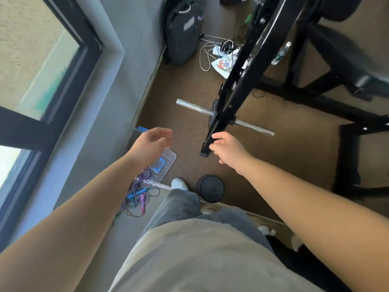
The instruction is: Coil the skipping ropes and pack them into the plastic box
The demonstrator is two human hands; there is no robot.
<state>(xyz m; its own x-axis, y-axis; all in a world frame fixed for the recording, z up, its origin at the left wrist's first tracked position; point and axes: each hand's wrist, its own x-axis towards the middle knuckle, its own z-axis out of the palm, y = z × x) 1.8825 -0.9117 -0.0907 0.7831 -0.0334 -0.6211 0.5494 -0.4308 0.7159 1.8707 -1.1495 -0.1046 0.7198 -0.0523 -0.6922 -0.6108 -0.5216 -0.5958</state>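
Note:
A tangle of skipping ropes [137,196], purple and blue cords with blue handles, lies on the floor by the wall, left of my leg. Just beyond it sits the clear plastic box [166,165] with a blue latch; my left forearm hides part of it. My left hand [152,144] hovers above the box, fingers apart, holding nothing. My right hand [228,149] is stretched forward at the same height, fingers loosely spread and empty, close to the foot of a black metal frame.
A black gym rack [242,76] slants across the middle, with a steel barbell bar [254,127] on the brown floor behind it. A round black weight [210,188] lies by my white shoe. A dark bag [182,32], cables and a water bottle [281,53] lie farther back. Window at left.

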